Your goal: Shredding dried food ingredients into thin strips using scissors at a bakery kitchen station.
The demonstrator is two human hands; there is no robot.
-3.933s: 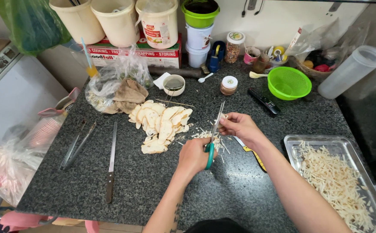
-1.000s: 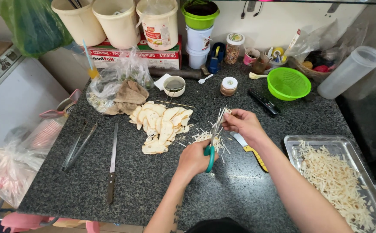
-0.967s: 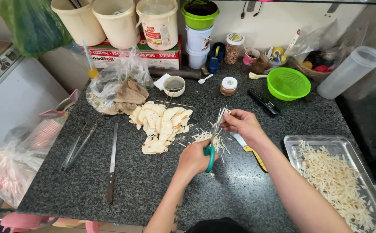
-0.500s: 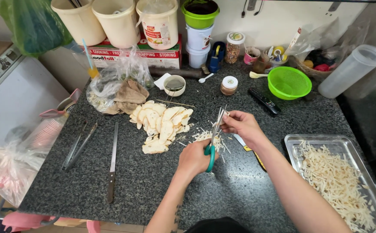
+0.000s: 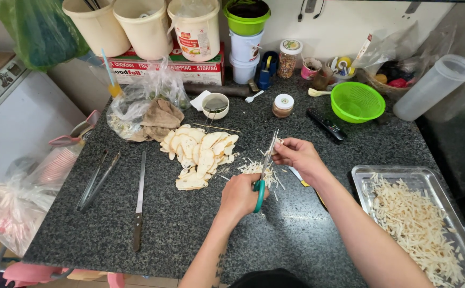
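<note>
- Hardly any change from a moment ago: left hand (image 5: 241,193) still wrapped round the green-handled scissors (image 5: 263,172), right hand (image 5: 296,154) still pinching a pale slice (image 5: 276,144) at the blades, mid-counter.
- So the snipping carries on; small shred pile (image 5: 254,168) beneath.
- Metal tray (image 5: 361,176), near right, holds pale shreds (image 5: 414,224); green colander (image 5: 357,102), far right, looks empty.

A long knife (image 5: 138,205) is lying on the granite worktop (image 5: 200,245), with metal tongs (image 5: 97,180) resting just beside it on the left. Well apart on the knife's right, a green colander (image 5: 357,102) is sitting near a black remote (image 5: 327,124), and a steel tray (image 5: 361,176) is holding pale shreds.
</note>
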